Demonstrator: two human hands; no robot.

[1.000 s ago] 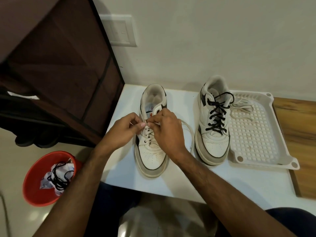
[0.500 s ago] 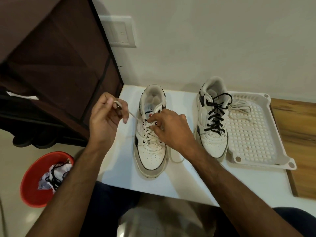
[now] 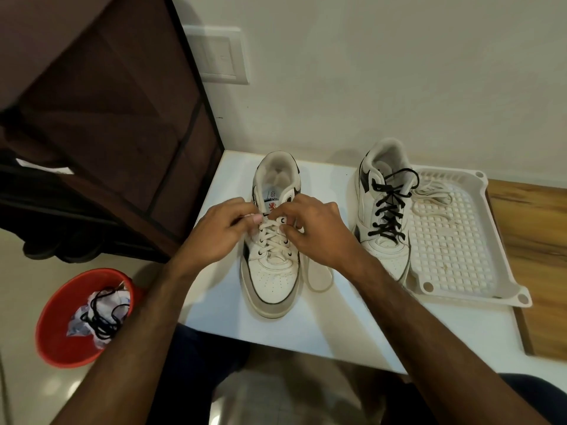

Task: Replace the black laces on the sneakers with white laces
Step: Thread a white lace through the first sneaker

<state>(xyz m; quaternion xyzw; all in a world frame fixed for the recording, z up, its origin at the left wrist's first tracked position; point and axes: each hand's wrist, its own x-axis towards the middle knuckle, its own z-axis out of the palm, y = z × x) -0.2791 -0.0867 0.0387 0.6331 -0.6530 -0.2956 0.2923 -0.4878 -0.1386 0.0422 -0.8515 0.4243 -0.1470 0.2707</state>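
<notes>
Table point(image 3: 352, 326) carries both sneakers. Left sneaker point(image 3: 273, 271), toe toward person, half-laced white. Left hand point(image 3: 214, 237) fingers pinch white lace point(image 3: 273, 237) end at left upper eyelet; right hand point(image 3: 319, 234) pinches opposite flap. Black-laced sneaker point(image 3: 383, 216) right, untouched.

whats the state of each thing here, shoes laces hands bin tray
left sneaker: upright, partly laced in white
white lace: threaded through lower eyelets, loose end looped on table
right sneaker: upright, still black-laced
black lace: threaded, untied
left hand: pinching white lace
right hand: fingers curled at the eyelets
red bin: holds a removed black lace
tray: holds spare white lace
</notes>
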